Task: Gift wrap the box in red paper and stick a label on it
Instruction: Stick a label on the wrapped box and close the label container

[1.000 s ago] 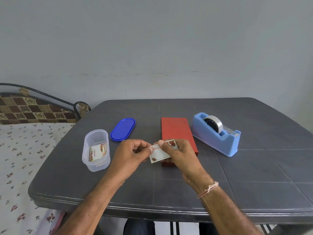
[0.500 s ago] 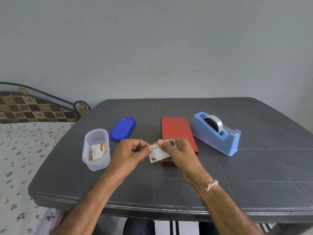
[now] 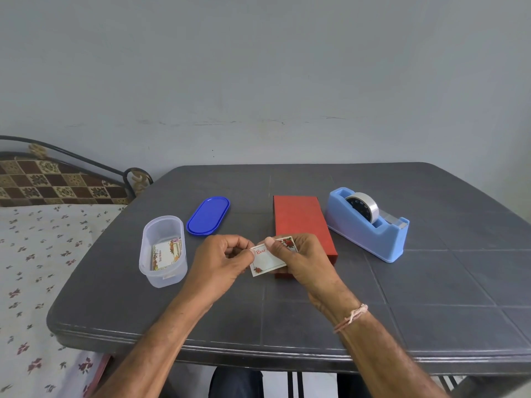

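The box wrapped in red paper [image 3: 300, 222] lies lengthwise in the middle of the dark table [image 3: 431, 297]. Just in front of its near end both hands hold a small white label [image 3: 265, 261] with red flowers and red lettering. My right hand [image 3: 304, 259] grips the label's right side, thumb on top. My left hand [image 3: 221, 259] pinches the label's left edge between thumb and forefinger. The near end of the box is partly hidden behind my right hand.
A clear plastic tub [image 3: 163, 251] with more labels inside stands at the left, its blue lid [image 3: 208, 215] lying behind it. A light blue tape dispenser [image 3: 367, 225] sits right of the box. A bed with a flowered sheet [image 3: 31, 268] adjoins the table's left side.
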`<state>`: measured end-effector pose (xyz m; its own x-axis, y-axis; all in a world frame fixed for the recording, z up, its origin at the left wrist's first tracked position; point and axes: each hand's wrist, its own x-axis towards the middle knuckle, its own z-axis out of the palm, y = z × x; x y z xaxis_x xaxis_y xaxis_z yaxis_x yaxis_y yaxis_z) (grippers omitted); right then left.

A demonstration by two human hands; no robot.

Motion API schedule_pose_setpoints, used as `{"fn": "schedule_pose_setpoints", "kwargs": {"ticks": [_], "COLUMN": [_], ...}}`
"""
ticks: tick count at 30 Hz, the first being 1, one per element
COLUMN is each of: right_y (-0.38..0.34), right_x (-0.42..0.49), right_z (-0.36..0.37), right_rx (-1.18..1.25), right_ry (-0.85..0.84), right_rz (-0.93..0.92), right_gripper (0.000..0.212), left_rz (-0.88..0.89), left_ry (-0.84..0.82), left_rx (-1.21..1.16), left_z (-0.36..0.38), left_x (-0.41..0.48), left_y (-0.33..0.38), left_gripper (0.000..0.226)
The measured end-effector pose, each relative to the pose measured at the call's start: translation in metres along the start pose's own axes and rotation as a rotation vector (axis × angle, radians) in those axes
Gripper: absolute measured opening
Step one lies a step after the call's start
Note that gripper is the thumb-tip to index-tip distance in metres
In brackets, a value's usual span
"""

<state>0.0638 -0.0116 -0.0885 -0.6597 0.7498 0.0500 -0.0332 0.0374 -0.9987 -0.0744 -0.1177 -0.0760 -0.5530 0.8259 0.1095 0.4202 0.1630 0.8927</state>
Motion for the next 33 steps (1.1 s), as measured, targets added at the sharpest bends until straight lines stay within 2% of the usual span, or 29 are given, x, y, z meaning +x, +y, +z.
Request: {"fn": "schedule_pose_setpoints", "kwargs": {"ticks": [10, 20, 33], "right_y": [0.0025, 0.0039, 0.0055], "right_x": [0.0034, 0.0044, 0.0049], "right_z": [0.0003, -0.0058, -0.0046], "right_rx": [0.007, 0.052, 0.049], "right_ry": [-0.008, -0.029, -0.038], "right_rz": [0.019, 0.014, 0.034], "right_gripper": [0.022, 0.023, 0.026], "left_rz": [0.009, -0.031, -0.029], "left_ry": [-0.019, -0.028, -0.053], "left_rx": [0.022, -0.136, -0.069], "left_z": [-0.0026, -0.0042, -0.007], "left_x": [0.0012, -0.0003, -0.0005], "left_y": [-0.0031, -0.0044, -0.0037], "left_gripper": [0.024, 0.013, 0.007]}}
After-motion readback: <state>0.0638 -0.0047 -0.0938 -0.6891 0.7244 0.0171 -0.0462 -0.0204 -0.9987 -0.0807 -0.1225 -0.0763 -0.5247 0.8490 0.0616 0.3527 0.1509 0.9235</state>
